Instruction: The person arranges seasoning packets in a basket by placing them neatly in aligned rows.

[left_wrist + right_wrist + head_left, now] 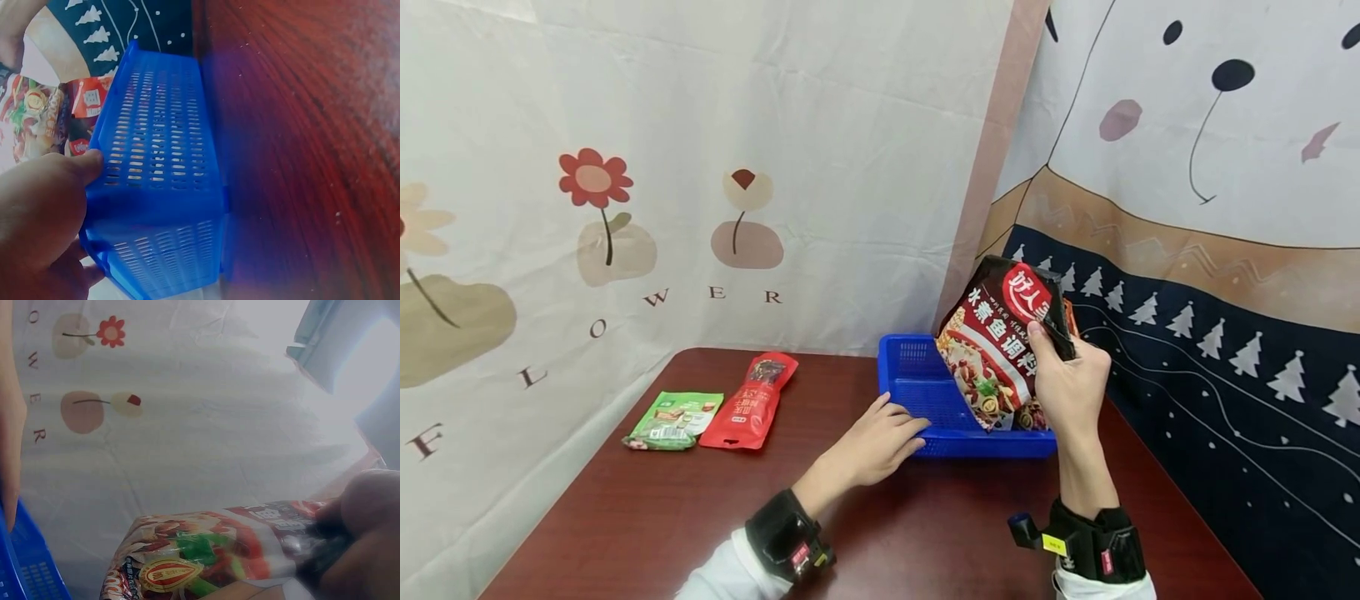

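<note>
Lying flat at the far left of the table [647, 517]: green packet [673, 419] beside red packet [751, 399]. Left hand [876, 440] resting with relaxed, nearly straight fingers on the blue basket [917, 375] near corner. Right hand [1070, 379] pinching the dark seasoning packet [1000, 342] upright, lower edge seemingly dipping inside the basket.

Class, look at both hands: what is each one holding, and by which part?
The right hand pinches the dark seasoning packet by its upper right edge. The left hand rests on the blue basket at its front rim.

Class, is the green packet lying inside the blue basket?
No: the green packet lies on the table, apart from the blue basket.
</note>
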`<state>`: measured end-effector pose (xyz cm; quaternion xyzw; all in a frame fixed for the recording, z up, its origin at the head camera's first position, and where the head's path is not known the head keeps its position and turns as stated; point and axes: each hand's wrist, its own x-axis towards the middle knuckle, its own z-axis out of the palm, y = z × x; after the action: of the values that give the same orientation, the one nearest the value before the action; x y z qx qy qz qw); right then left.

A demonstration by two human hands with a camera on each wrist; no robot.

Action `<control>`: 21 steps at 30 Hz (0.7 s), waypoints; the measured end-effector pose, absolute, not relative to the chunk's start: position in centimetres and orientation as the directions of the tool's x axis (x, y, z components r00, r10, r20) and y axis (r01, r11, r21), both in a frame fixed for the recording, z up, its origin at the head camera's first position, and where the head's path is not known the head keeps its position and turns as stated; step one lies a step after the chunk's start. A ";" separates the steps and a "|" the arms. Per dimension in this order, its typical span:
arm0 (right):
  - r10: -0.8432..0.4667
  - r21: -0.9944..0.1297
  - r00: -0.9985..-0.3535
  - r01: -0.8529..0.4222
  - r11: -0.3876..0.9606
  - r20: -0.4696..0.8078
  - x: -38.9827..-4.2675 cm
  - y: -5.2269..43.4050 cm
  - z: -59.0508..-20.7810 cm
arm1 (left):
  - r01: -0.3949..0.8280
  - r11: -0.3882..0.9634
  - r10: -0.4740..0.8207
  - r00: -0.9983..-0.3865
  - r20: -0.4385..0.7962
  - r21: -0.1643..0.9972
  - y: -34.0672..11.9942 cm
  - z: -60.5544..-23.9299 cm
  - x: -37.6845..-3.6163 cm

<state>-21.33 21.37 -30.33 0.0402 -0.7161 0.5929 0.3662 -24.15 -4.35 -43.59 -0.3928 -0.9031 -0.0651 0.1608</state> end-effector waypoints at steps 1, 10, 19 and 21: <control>0.378 -0.816 -0.724 -0.495 0.298 0.577 -21.4 21.3 -30.4 | 0.729 0.684 0.688 -0.640 0.344 -0.012 -4.3 -43.6 -24.1; 0.409 -0.764 -0.649 -0.490 0.419 0.641 -22.3 20.8 -31.4 | 0.720 0.694 0.680 -0.653 0.333 -0.004 -4.2 -43.5 -23.6; 0.415 -0.697 -0.588 -0.404 0.592 0.694 -25.6 20.0 -34.0 | 0.715 0.699 0.676 -0.658 0.331 -0.005 -4.0 -43.3 -22.9; 0.406 -0.674 -0.579 -0.377 0.635 0.707 -26.3 19.9 -34.7 | 0.715 0.699 0.676 -0.657 0.335 -0.007 -4.0 -43.2 -22.9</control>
<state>-26.29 19.87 -34.70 -0.0093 -0.7792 0.4272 0.4584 -22.87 -3.98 -43.25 -0.3830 -0.9080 -0.0629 0.1578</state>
